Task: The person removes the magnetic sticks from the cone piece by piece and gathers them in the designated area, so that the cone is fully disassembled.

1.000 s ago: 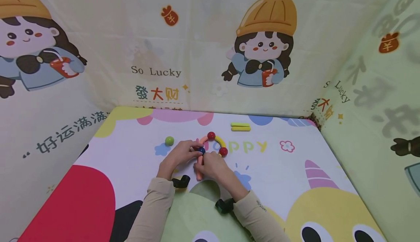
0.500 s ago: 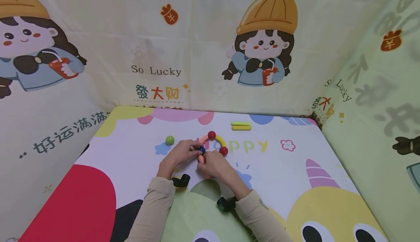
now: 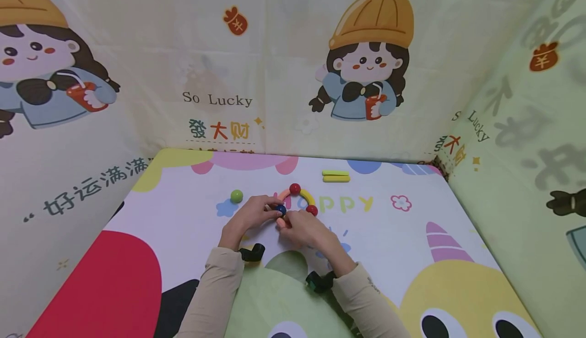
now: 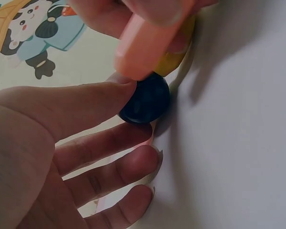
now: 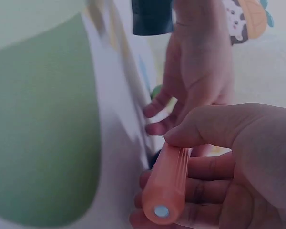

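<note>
Thumb and index finger of my left hand (image 3: 249,213) pinch a dark blue ball (image 4: 147,101) close over the tabletop. The other left fingers are spread below it in the left wrist view. My right hand (image 3: 304,228) pinches a pink magnetic rod (image 5: 169,186) with a pale disc in its end. In the left wrist view, the rod's far end overlaps the top of the blue ball. Beyond the hands, a curved pink piece (image 3: 284,194), a red ball (image 3: 295,189), a curved yellow piece (image 3: 309,197) and a second red ball (image 3: 312,210) form an arc.
A green ball (image 3: 236,196) lies left of the left hand. Two yellow-green sticks (image 3: 336,176) lie side by side farther back. The printed tabletop (image 3: 380,236) meets cloth-covered walls at the back and right. Both wrists carry black camera mounts.
My right hand has shifted slightly right, and the pink rod, which stretched toward me on the table, has swung and now shows only a short end. The left hand stays at the blue ball.
</note>
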Demonstrator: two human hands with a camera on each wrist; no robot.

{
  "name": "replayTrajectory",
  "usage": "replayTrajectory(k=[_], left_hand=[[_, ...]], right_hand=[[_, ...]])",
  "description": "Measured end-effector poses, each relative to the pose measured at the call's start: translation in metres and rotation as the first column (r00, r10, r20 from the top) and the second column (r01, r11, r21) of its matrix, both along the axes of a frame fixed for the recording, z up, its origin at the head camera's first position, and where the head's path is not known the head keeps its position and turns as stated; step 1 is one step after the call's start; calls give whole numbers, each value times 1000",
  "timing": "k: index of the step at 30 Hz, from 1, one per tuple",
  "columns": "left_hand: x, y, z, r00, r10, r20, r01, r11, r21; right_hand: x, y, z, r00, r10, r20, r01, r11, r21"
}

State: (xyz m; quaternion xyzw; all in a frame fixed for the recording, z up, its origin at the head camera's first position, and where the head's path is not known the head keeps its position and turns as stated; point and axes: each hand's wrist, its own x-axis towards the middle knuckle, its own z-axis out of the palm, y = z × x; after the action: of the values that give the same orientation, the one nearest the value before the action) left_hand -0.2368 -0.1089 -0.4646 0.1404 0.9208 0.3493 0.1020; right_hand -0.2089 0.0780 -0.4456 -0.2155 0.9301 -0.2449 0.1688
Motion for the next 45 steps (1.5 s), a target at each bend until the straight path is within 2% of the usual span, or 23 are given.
replayTrajectory(k=[8,12,16,20,25,32,45], left_hand=[[0,-1,-1,1000,-11,-16,11,1000,-4],[-1,-1,-1,1000,6,9,-6,1000,5],[-1,0,-2,999,29,44,-30,1000,10],[-1,1,-3,998,42,52,-43,999,12],[-1,1,-3,996,60,59,-60,998,3],[0,1,-3,996,59,63,-60,998,13],[4,3,-1,996,63,67,-65,998,21]], right_hand=[[-8,12,11,995,51,-85,-53,998,-17],[-14,21,15,993,53,-108,-58,998,-39],[-18,30,19,992,16,-128,-24,998,-65],[-22,37,22,988,-68,-138,53,993,-106],[-36,48,23,976,-153,-158,133,983,-131],[-63,71,14,936,-150,-318,139,989,-56],[-99,94,-9,916,-139,-376,156,988,17]])
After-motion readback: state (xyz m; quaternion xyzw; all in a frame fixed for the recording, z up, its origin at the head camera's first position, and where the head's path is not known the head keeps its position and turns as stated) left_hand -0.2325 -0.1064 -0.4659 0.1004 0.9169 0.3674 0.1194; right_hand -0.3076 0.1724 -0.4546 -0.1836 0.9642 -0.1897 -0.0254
